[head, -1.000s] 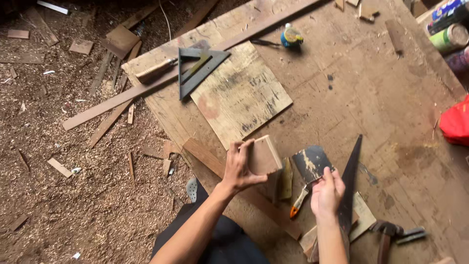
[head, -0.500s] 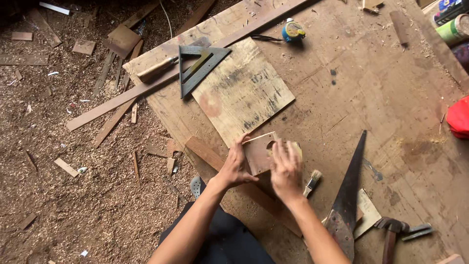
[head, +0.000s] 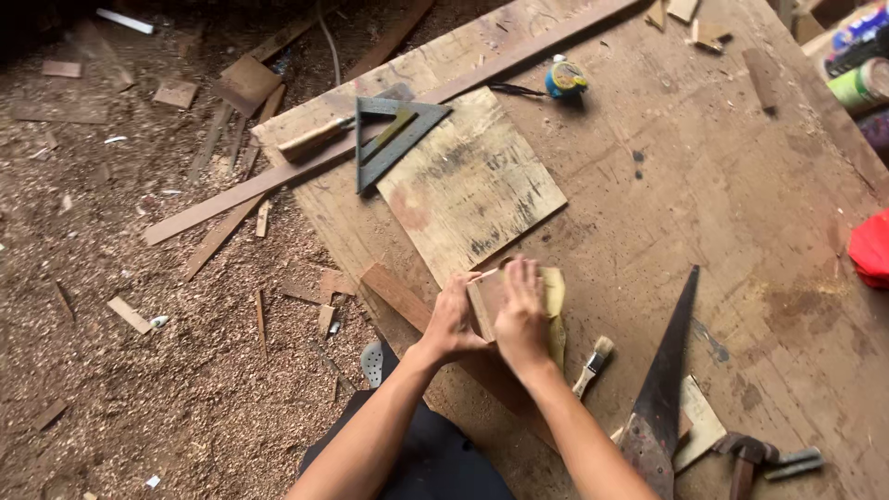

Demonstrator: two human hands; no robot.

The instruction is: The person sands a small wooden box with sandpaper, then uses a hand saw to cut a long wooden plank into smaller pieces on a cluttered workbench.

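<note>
My left hand (head: 454,321) grips a small wooden block (head: 484,298) by its left side, on a big plywood board (head: 741,204) that lies on the ground. Over the block's right face, my right hand (head: 521,312) presses a yellowish sheet, probably sandpaper (head: 554,296). The block is mostly hidden between the two hands. Just right of my right wrist lies a small paintbrush (head: 593,365).
A handsaw (head: 662,393) lies at the lower right, a hammer (head: 750,458) beside it. A square plywood piece (head: 472,190), a metal triangle square (head: 389,137), a long wooden strip (head: 306,167), a blue-yellow tape measure (head: 565,79) and a red object (head: 872,248) are around. Sawdust and offcuts cover the ground at left.
My right hand left the flat tool by the saw and came left onto the block. Both hands now hold the block with the yellowish sheet against it.
</note>
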